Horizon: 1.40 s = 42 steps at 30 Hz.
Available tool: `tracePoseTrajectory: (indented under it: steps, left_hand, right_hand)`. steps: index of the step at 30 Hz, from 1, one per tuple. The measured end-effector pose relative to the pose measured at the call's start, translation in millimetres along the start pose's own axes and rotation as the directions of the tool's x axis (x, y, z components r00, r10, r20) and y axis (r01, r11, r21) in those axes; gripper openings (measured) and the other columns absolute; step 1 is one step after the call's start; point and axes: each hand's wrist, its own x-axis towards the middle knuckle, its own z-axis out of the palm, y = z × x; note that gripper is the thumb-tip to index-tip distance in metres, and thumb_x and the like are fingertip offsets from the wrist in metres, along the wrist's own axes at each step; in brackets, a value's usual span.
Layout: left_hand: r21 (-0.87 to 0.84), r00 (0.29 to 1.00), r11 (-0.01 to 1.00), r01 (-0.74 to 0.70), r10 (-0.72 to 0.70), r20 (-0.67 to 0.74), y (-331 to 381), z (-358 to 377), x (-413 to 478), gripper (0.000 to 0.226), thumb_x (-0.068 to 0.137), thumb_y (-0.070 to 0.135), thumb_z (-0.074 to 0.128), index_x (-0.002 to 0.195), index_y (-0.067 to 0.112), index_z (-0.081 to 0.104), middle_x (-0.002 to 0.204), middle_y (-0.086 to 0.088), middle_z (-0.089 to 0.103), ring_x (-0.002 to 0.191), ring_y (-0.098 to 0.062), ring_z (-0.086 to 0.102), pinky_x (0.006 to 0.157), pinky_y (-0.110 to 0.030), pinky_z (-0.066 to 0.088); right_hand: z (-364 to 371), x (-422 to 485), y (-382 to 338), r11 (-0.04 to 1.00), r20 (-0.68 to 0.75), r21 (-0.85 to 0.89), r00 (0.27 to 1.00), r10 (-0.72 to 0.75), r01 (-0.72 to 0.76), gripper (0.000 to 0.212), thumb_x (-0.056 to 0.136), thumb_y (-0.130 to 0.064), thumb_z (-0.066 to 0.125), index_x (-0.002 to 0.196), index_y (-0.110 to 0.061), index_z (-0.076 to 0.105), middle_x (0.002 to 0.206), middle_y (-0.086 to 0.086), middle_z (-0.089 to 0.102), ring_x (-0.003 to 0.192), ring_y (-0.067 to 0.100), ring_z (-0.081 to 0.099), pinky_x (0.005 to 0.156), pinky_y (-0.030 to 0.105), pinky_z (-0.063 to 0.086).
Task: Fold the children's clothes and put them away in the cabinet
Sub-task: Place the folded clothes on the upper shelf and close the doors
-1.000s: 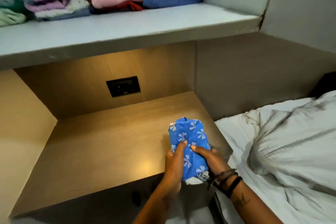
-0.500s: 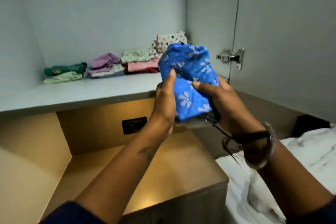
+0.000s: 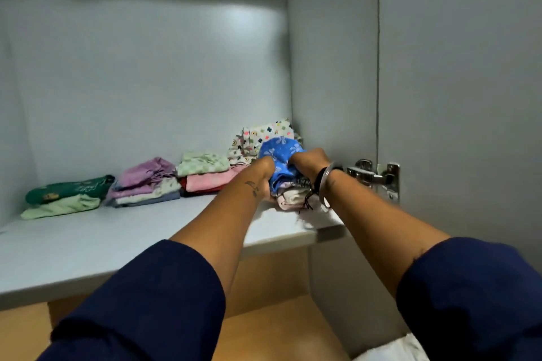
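Observation:
A folded blue garment with pale bow prints (image 3: 280, 155) rests on top of a small pile of pale clothes (image 3: 291, 199) at the right end of the grey cabinet shelf (image 3: 117, 243). My left hand (image 3: 264, 168) grips its left side and my right hand (image 3: 308, 161) grips its right side. Both arms reach forward into the cabinet. Behind the blue garment leans a white piece with small coloured prints (image 3: 261, 138).
Along the back of the shelf lie further folded piles: green ones (image 3: 64, 196) at the left, purple and white (image 3: 146, 182), then green, pink and red (image 3: 205, 176). A metal door hinge (image 3: 375, 176) sits at the right wall. A wooden niche lies below the shelf.
Both hands carried the blue garment up from the wooden niche, through the air, and onto the pile at the right end of the shelf. The view rose with them.

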Motion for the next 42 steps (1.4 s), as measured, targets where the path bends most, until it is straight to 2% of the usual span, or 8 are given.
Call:
tracePoseTrajectory:
  steps: [10,14,18,23,30,34,38,42]
  left_hand:
    - [-0.124,0.998,0.991,0.046,-0.041,0.042,-12.3,13.9,48.8,0.051,0.098,0.023,0.038,0.064,0.002,0.07,0.057,-0.014,0.071,0.041,-0.026,0.066,0.037,-0.03,0.053]
    - [-0.162,1.0,0.987,0.011,-0.01,0.006,-9.2,2.6,21.1,0.041,0.098,0.03,0.033,0.102,0.008,0.067,0.1,-0.014,0.074,0.074,-0.027,0.068,0.051,-0.026,0.052]
    - [-0.028,0.939,0.975,-0.222,0.206,-0.275,-7.7,-34.5,-35.0,0.039,0.1,0.034,0.035,0.114,0.006,0.059,0.126,-0.015,0.063,0.098,-0.026,0.061,0.078,-0.03,0.049]
    - [0.545,0.536,0.742,-0.39,0.664,-0.521,-43.4,-126.9,-179.8,0.064,0.096,0.055,0.036,0.149,0.02,0.03,0.159,-0.005,0.026,0.144,-0.025,0.027,0.117,-0.05,0.027]
    - [0.947,-0.045,0.318,0.034,0.947,-0.317,-100.2,-238.7,-411.5,0.069,0.088,0.039,0.057,0.148,0.013,0.034,0.161,-0.011,0.02,0.149,-0.023,0.013,0.121,-0.046,0.014]
    - [0.946,-0.264,0.202,0.254,0.955,-0.133,-111.5,-268.7,-505.9,0.056,0.085,0.027,0.06,0.136,0.004,0.05,0.153,-0.019,0.034,0.146,-0.032,0.023,0.117,-0.052,0.021]
    - [0.911,-0.296,0.278,0.305,0.937,-0.186,-120.9,-290.3,-555.1,0.068,0.089,0.037,0.051,0.147,0.006,0.034,0.157,-0.016,0.028,0.148,-0.027,0.022,0.119,-0.046,0.019]
    - [0.865,-0.124,0.501,0.026,0.86,-0.494,-120.7,-298.0,-563.8,0.076,0.088,0.042,0.052,0.153,0.014,0.022,0.159,-0.006,0.027,0.145,-0.014,0.026,0.114,-0.014,0.023]
  right_hand:
    - [0.3,23.2,19.9,0.498,0.127,-0.83,0.955,-0.269,0.251,0.048,0.085,-0.03,0.048,0.131,-0.018,0.052,0.138,0.018,0.042,0.127,0.036,0.039,0.1,0.043,0.039]
    - [-1.7,5.6,9.4,0.243,0.118,-0.951,0.954,-0.277,0.189,0.052,0.084,-0.034,0.047,0.134,-0.017,0.052,0.146,0.017,0.035,0.132,0.036,0.031,0.103,0.043,0.032]
    - [6.0,-34.4,-13.6,0.305,0.079,-0.921,0.883,-0.462,0.242,0.047,0.089,-0.036,0.044,0.127,-0.01,0.053,0.138,0.019,0.044,0.125,0.035,0.038,0.099,0.046,0.033]
    - [55.6,-132.2,-82.5,0.318,0.233,-0.709,0.635,-0.737,0.629,0.058,0.096,-0.049,0.037,0.141,-0.012,0.037,0.157,0.019,0.021,0.139,0.038,0.024,0.11,0.057,0.02]
    - [153.5,-371.5,-214.9,-0.102,0.253,-0.268,-0.032,-0.967,0.958,0.075,0.091,-0.068,0.021,0.152,-0.025,0.017,0.163,0.01,0.008,0.147,0.032,0.016,0.115,0.057,0.012]
    - [174.8,-492.5,-250.7,-0.26,0.082,-0.138,-0.25,-0.965,0.956,0.075,0.092,-0.068,0.023,0.153,-0.024,0.019,0.162,0.012,0.014,0.149,0.03,0.013,0.116,0.057,0.012]
    - [186.1,-551.2,-263.3,-0.43,0.019,-0.14,-0.432,-0.902,0.892,0.071,0.094,-0.065,0.023,0.151,-0.023,0.027,0.16,0.013,0.021,0.149,0.031,0.015,0.117,0.059,0.01]
    - [187.8,-566.9,-271.1,-0.559,0.265,-0.223,-0.502,-0.823,0.798,0.07,0.096,-0.061,0.013,0.132,-0.018,0.055,0.154,0.003,0.038,0.15,0.029,0.01,0.118,0.061,0.002]
